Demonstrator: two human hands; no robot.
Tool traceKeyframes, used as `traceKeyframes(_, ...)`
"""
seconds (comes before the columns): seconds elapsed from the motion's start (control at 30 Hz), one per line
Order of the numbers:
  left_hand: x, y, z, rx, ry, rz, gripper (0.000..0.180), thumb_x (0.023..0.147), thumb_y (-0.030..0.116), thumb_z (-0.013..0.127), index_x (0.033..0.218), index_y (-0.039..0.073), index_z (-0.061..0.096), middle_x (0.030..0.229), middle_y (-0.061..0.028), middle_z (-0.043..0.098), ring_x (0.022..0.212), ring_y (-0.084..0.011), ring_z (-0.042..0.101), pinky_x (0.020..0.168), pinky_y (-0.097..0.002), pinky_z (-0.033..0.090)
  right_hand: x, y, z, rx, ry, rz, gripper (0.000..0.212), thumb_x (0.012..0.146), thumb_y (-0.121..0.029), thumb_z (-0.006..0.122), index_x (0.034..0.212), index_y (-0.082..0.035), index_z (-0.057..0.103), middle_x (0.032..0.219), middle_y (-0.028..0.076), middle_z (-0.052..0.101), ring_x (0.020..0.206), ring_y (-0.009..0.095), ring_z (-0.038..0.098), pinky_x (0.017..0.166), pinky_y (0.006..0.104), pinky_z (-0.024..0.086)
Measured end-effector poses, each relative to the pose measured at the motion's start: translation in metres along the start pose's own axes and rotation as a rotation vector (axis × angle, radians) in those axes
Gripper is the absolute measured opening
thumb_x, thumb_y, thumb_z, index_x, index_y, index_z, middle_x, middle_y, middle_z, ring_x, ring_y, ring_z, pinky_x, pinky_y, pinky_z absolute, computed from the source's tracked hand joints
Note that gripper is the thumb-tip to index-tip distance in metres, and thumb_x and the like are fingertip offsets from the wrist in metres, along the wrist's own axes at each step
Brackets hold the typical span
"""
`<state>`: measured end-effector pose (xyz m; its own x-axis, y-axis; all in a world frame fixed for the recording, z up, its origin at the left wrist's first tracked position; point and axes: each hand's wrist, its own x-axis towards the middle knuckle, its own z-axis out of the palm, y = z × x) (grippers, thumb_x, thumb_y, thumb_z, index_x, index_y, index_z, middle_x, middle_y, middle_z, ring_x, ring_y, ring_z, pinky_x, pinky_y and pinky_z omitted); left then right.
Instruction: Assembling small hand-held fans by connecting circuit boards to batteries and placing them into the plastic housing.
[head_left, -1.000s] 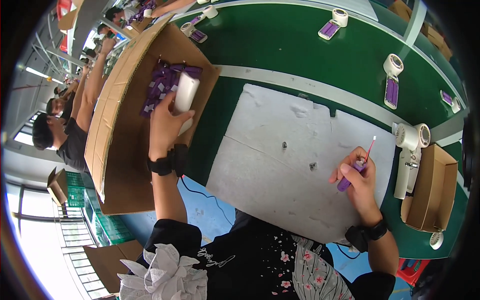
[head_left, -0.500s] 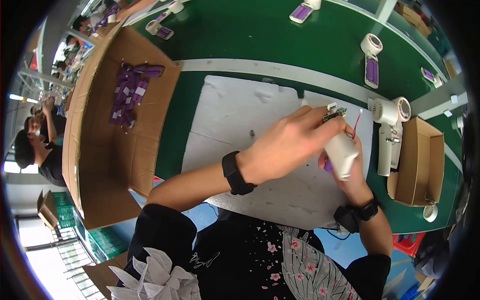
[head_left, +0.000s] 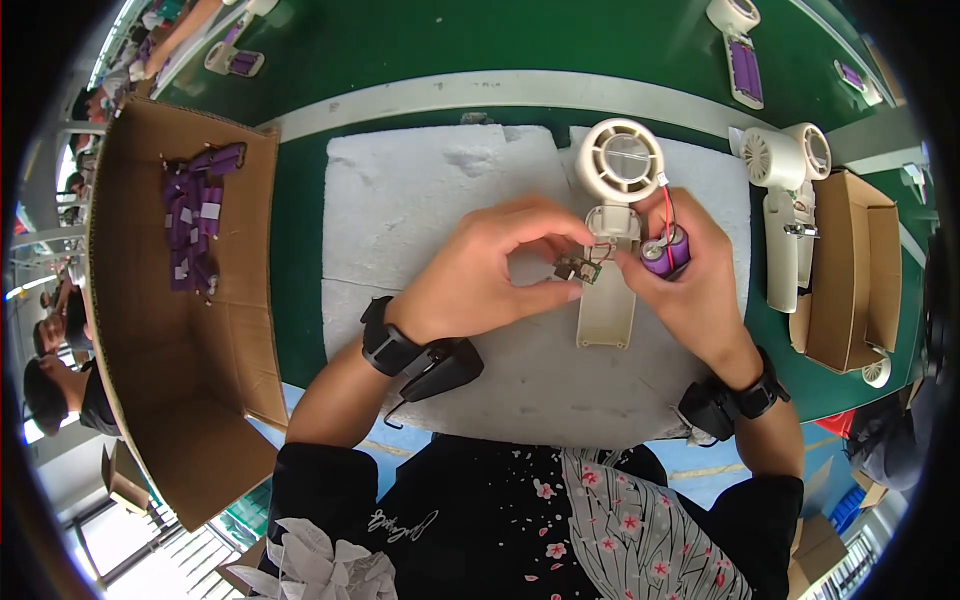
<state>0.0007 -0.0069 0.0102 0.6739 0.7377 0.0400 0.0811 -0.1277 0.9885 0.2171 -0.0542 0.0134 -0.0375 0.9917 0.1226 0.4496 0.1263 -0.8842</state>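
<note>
A cream handheld fan (head_left: 620,160) lies on the white foam mat with its round grille facing up. Its open handle shell (head_left: 605,310) points toward me. My left hand (head_left: 490,265), just left of the handle, curls its thumb and fingers around a small green circuit board (head_left: 580,268) with thin wires attached. My right hand (head_left: 690,280) is closed round a pair of purple battery cells (head_left: 665,250), its thumb against the handle's right edge. A red and black lead (head_left: 668,205) with a white plug rises from the cells beside the fan head.
On the left stands a large cardboard box (head_left: 230,330) with several purple battery packs (head_left: 195,215). More fan parts (head_left: 785,200) and a small cardboard box (head_left: 850,270) sit at the right. Beyond the mat (head_left: 430,220), fan halves with purple cells (head_left: 743,70) lie on the green surface.
The white housing has left my hands' raised grip and now lies on the mat, fan head away from me. My left hand has moved left, the circuit board at its fingertips. The view has shifted.
</note>
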Motion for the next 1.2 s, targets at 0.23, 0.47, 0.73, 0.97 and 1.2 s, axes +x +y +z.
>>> traceKeyframes(0.23, -0.002, 0.000, -0.002, 0.147, -0.028, 0.087, 0.030, 0.072, -0.012, 0.064, 0.098, 0.002, 0.066, 0.103, -0.0094, 0.066, 0.094, -0.0235, 0.063, 0.082, -0.0326, 0.051, 0.000, 0.002, 0.001, -0.172, 0.001, -0.427, 0.039, 0.064, 0.011, 0.076, 0.079, -0.007, 0.045, 0.096, 0.010, 0.065, 0.072, 0.020, 0.056, 0.064, 0.0278, 0.047)
traceKeyframes(0.47, -0.002, -0.002, 0.000, 0.237, 0.027, 0.203, 0.032, 0.073, -0.010, 0.063, 0.101, 0.005, 0.066, 0.100, -0.0115, 0.066, 0.090, -0.0278, 0.065, 0.080, -0.0350, 0.052, 0.002, 0.003, 0.007, -0.138, -0.037, -0.423, 0.035, 0.058, 0.006, 0.076, 0.076, -0.008, 0.050, 0.084, 0.005, 0.069, 0.073, 0.025, 0.061, 0.060, 0.0332, 0.050)
traceKeyframes(0.73, -0.003, -0.003, 0.003, 0.237, 0.055, 0.166, 0.033, 0.074, -0.010, 0.064, 0.103, 0.006, 0.068, 0.098, -0.0113, 0.066, 0.088, -0.0260, 0.065, 0.073, -0.0334, 0.053, 0.001, -0.002, 0.004, -0.253, -0.090, -0.412, 0.031, 0.056, 0.007, 0.074, 0.077, -0.007, 0.056, 0.080, 0.004, 0.068, 0.071, 0.024, 0.059, 0.060, 0.0331, 0.050)
traceKeyframes(0.97, -0.005, -0.010, 0.006, 0.314, 0.124, 0.206, 0.027, 0.074, -0.011, 0.064, 0.093, 0.007, 0.071, 0.101, -0.0104, 0.065, 0.082, -0.0242, 0.065, 0.068, -0.0312, 0.052, 0.001, -0.001, 0.003, -0.259, -0.108, -0.409, 0.031, 0.056, 0.007, 0.073, 0.080, -0.007, 0.057, 0.077, 0.004, 0.066, 0.071, 0.025, 0.059, 0.060, 0.0332, 0.050)
traceKeyframes(1.2, -0.002, 0.001, 0.015, 0.192, 0.107, 0.181, 0.029, 0.073, -0.009, 0.070, 0.097, 0.006, 0.070, 0.096, -0.0082, 0.064, 0.081, -0.0198, 0.065, 0.065, -0.0283, 0.053, 0.000, -0.002, 0.004, -0.256, -0.097, -0.434, 0.032, 0.056, 0.007, 0.073, 0.081, -0.006, 0.058, 0.075, 0.004, 0.065, 0.072, 0.025, 0.059, 0.061, 0.0334, 0.050)
